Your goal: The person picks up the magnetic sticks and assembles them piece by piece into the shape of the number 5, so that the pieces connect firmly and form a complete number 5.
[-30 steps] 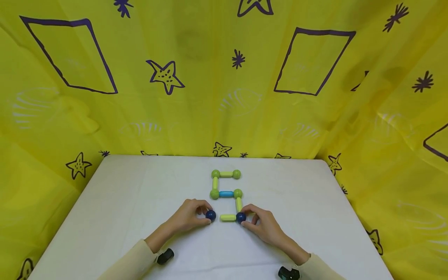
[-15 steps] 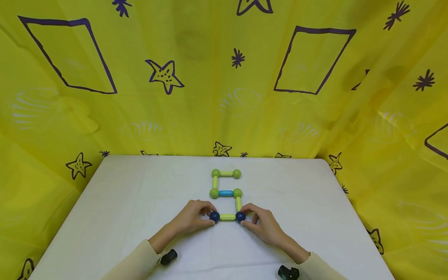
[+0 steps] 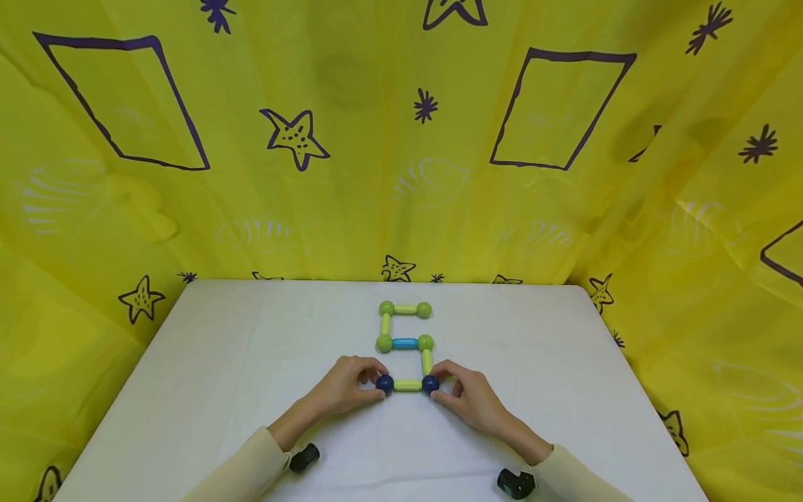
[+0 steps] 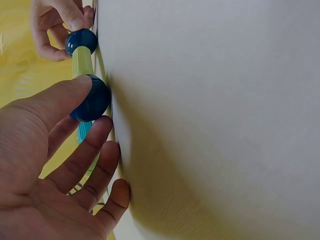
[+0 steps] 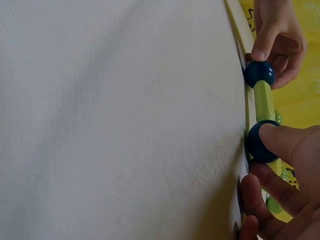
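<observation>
My left hand [image 3: 346, 385] pinches a dark blue ball [image 3: 385, 384] between thumb and fingers; the left wrist view shows the thumb on this blue ball [image 4: 95, 102]. On the other side, my right hand [image 3: 469, 396] pinches a second dark blue ball [image 3: 430, 384]. A yellow-green rod [image 3: 408, 385] joins the two balls. From the right ball another yellow-green rod [image 3: 427, 362] runs back to a green ball [image 3: 426, 342]. A blue rod [image 3: 404, 344] links that to a green ball [image 3: 384, 343] on the left. The whole figure lies flat, shaped like a 5.
At the figure's back, a yellow-green rod [image 3: 405, 309] ends in a green ball [image 3: 424, 309]. The white table [image 3: 263, 321] surrounds everything. A yellow patterned curtain [image 3: 357, 209] stands behind and along both sides.
My left hand has moved right, bringing its blue ball against the end of the front rod, where a gap was. The whole figure has since shifted slightly away from me.
</observation>
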Demonstrator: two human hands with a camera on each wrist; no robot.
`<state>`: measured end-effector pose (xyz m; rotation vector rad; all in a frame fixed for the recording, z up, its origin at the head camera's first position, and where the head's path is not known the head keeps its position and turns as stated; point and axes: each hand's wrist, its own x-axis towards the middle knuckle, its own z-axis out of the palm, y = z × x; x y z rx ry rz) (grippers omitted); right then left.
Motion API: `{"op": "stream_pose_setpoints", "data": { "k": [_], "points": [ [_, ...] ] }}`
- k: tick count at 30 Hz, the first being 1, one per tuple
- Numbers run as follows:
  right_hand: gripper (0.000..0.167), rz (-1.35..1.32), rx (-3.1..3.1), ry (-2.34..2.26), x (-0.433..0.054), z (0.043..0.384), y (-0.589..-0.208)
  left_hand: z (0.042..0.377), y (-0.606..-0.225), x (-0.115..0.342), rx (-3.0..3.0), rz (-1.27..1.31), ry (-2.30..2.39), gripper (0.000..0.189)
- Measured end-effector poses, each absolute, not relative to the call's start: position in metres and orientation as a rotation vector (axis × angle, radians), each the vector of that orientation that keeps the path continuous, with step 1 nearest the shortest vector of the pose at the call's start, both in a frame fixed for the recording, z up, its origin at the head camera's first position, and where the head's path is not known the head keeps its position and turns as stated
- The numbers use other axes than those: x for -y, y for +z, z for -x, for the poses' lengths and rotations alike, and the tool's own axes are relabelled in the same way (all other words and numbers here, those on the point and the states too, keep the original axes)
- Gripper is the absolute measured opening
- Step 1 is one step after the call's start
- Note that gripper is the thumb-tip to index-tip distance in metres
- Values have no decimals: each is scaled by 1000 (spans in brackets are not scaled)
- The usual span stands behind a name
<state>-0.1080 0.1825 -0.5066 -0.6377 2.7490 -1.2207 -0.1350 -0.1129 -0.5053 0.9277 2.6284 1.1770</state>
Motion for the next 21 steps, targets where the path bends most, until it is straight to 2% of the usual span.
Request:
{"op": "stream_pose_setpoints", "data": {
  "k": [21],
  "points": [
    [29, 648, -2756, -1180, -179, 132, -501, 156, -506, 111, -2639, -889, 1219, 27]
  ]
}}
